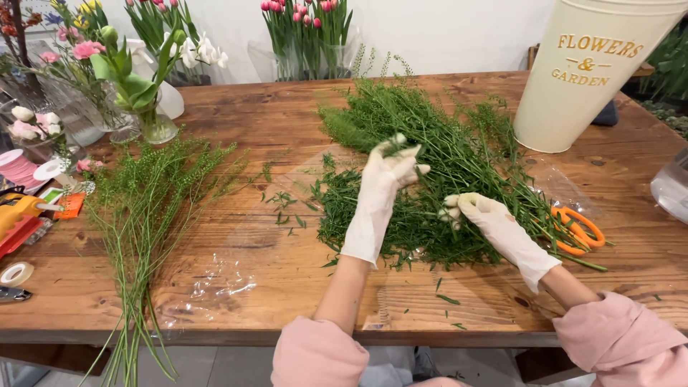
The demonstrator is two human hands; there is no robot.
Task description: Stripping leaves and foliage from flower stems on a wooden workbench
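The white-gloved left hand (380, 188) pinches a sprig from the loose pile of feathery green stems (437, 168). The white-gloved right hand (494, 221), fingers curled, grips stems at 4 o'clock. The bundle of thin stripped green stalks (147, 208) lies at 9 o'clock; most of the pile looks unsorted.

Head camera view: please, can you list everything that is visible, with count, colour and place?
wooden table: one, brown, fills the view
pile of leafy stems: one, green, table centre, under both hands
stripped stems bundle: one, green, left, hanging over the front edge
scissors: one, orange handles, right of the pile
tall bucket: one, cream, back right
clear wrapping film: one sheet, transparent, front centre
glass vase of mixed flowers: one, clear, back left
tulips: one bunch, pink, back centre
tape rolls: a few, pink and white, left edge
left hand: white glove, pinching a sprig at its fingertips
right hand: white glove, gripping stems in the pile
sleeves: two, pink, bottom
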